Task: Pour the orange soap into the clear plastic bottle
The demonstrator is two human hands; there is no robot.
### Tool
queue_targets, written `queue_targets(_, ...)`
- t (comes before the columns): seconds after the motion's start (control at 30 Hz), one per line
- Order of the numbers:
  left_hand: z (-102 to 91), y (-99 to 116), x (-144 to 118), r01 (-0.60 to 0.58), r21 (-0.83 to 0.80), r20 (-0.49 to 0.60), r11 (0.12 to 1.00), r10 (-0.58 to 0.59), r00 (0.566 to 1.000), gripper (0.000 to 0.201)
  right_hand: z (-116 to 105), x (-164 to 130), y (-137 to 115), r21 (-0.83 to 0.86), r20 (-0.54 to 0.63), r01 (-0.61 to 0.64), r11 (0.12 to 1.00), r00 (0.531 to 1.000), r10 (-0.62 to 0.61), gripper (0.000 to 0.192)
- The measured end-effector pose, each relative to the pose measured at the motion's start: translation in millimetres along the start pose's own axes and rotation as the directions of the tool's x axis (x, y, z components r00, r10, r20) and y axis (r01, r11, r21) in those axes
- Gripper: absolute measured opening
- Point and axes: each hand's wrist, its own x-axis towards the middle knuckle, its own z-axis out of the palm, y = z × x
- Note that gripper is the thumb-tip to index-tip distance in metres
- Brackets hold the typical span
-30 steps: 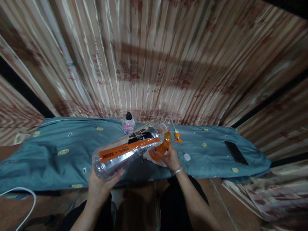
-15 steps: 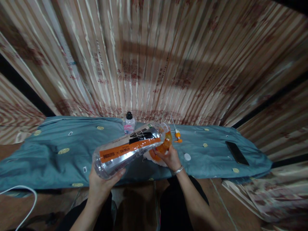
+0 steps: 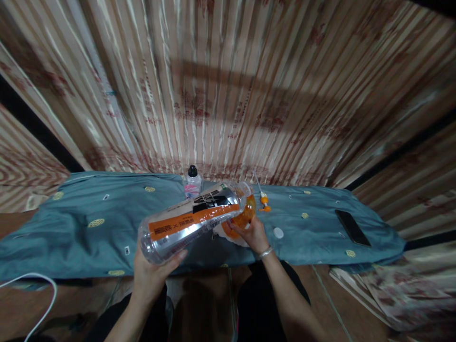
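The left hand (image 3: pixel 151 273) cups the base of a large clear plastic bottle with an orange and black label (image 3: pixel 194 219), its grip clenched around the bottom end with the thumb lying along the near side. The bottle is tilted almost flat, base near and left, neck pointing far and right, above the middle of the counter. Its mouth sits at the top of a small round orange plastic container (image 3: pixel 243 217), which the right hand (image 3: pixel 252 233) steadies from the near right side; that grip is closed on the container, fingers wrapped around its lower wall. A silver bracelet (image 3: pixel 265 252) circles the right wrist.

The counter is covered with a teal cloth dotted with yellow round motifs (image 3: pixel 89 228). Just beyond the big bottle, at the far edge, stands a small clear bottle with a black cap and pink label (image 3: pixel 193 183). To the right of the orange container lies an orange pump top with a thin white tube (image 3: pixel 262 199), and nearer, a small white round cap (image 3: pixel 278 232). Well apart on the right end lies a black phone (image 3: pixel 352 227), flat on the cloth. A white cable (image 3: pixel 32 294) curves over the floor at near left. Behind the counter hangs a striped beige and red curtain (image 3: pixel 228 95)
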Motion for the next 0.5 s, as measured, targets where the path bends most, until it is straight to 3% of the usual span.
queue_targets(0.5,2.5,11.8,1.9,-0.034,0.014,0.029,0.999,0.034,0.999,0.084,-2.2,0.7,0.9,-0.005,0.013,0.013,1.0,1.0,-0.013,0.059)
